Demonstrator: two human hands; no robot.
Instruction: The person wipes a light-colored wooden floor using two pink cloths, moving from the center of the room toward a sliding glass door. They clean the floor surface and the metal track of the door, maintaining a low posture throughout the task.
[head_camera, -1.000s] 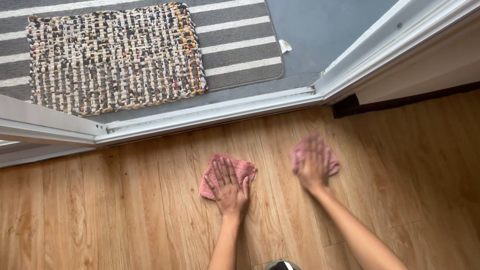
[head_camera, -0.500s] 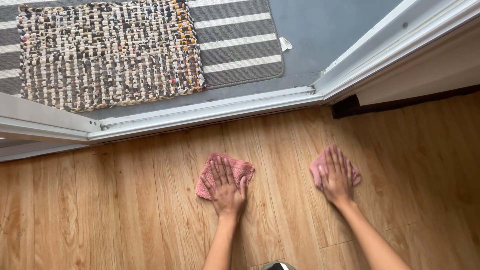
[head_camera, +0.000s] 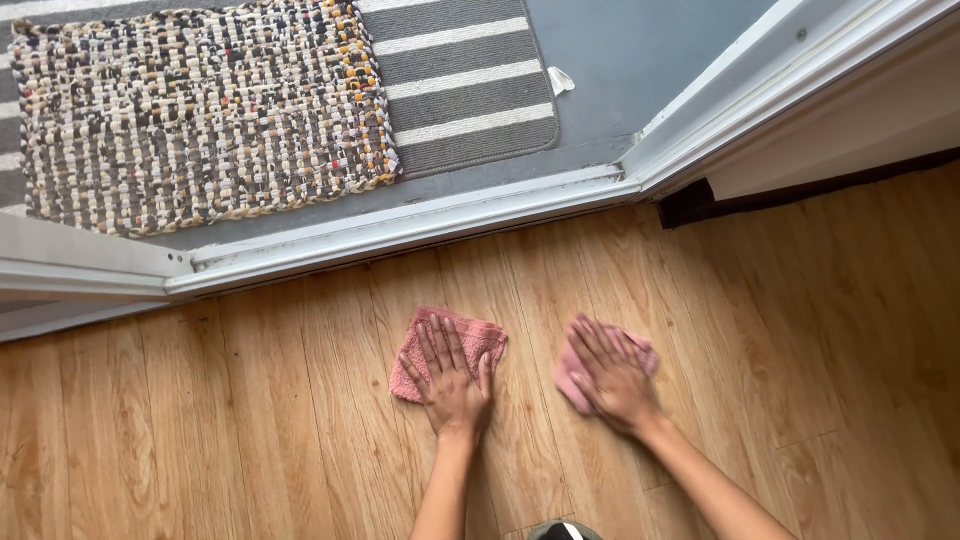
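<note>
Light oak-look laminate plank floor (head_camera: 200, 430) is filling the lower frame, w/ a white door threshold strip (head_camera: 400, 225) running across at 12 o'clock from the hands. Beyond it, at 11 o'clock, a multicoloured woven rag rug (head_camera: 200, 120) is lying on top of a grey mat with white stripes (head_camera: 470, 90), both on blue-grey flooring outside. A white door frame (head_camera: 790, 80) is angling off at 2 o'clock.

The left hand (head_camera: 452, 378) is lying flat, fingers spread & fully extended, pressing down on a pink folded terry cloth (head_camera: 480, 340) — gripping nothing, just palm weight on top. The cloth's corners are showing at 10 and 1 o'clock of the hand.

The right hand (head_camera: 612, 378) is likewise lying open, fingers splayed and angled toward 11 o'clock, pressing on a second pink terry cloth (head_camera: 640, 350), which is mostly hidden under it; edges are peeking out at 9 and 2 o'clock. The two cloths are sitting near each other, not touching.

Handling, as a judgement: both cloths are looking soft, light, limp — they'd bunch or fold if pushed from an edge, so flat pressure over the centre is probably holding them best; for lifting, pinching a free corner should do. Whether they're damp, can't tell. Laminate is looking smooth, so cloth is likely sliding easily.
</note>
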